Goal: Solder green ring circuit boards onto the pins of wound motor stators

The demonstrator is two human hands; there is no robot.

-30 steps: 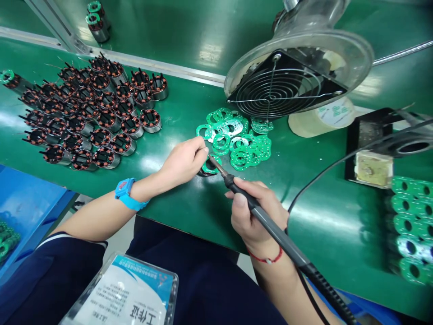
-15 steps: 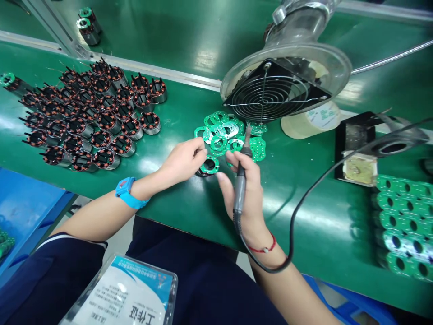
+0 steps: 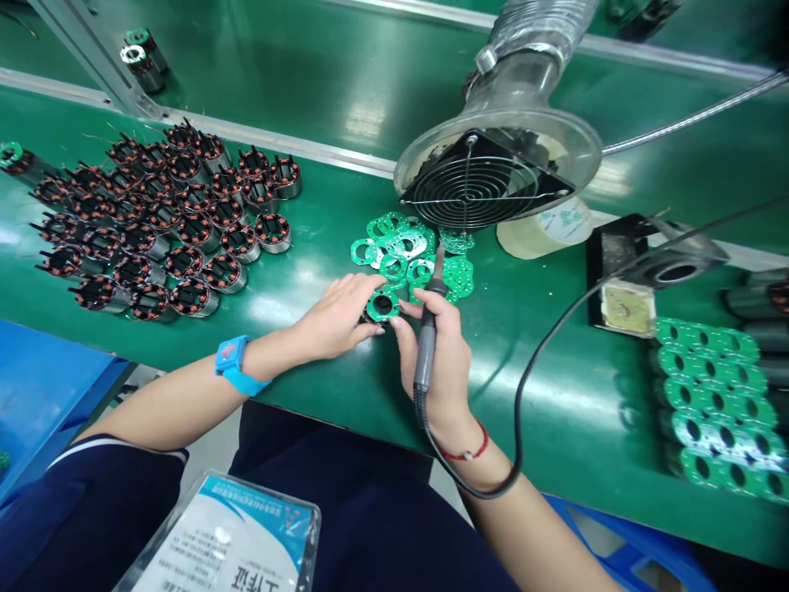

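While the soldering iron (image 3: pixel 426 349) pointed away, work centred on one ring-shaped circuit board (image 3: pixel 373 311)

As the left hand (image 3: pixel 333 316) curved around one side of the circuit board, its thumb lay along the near edge and its fingers along the far one; whether it pressed firmly or merely rested there could not be told. The board sat at the front of the green workbench (image 3: pixel 542 403), on top of what looked like a wound stator, of which only a dark sliver (image 3: pixel 367 316) showed.

The right hand (image 3: pixel 440 353) grasped the soldering iron by its handle, with the tip directed over the loose boards (image 3: pixel 412 244) behind. Its thumb and a spare finger reached to the board's other side, touching it or just beside it.

To judge by this, the step in hand was positioning or turning the piece between soldered points, not soldering itself, since the tip was away from the joint. The next move called for seating the board squarely, steadying it with the left hand and swinging the tip back to a contact without brushing the fingers.

To the left stood a cluster of bare stators (image 3: pixel 154 218); to the right, rows of parts topped with boards (image 3: pixel 690 382). A fume extractor hood (image 3: pixel 468 197) hung just beyond the loose boards.
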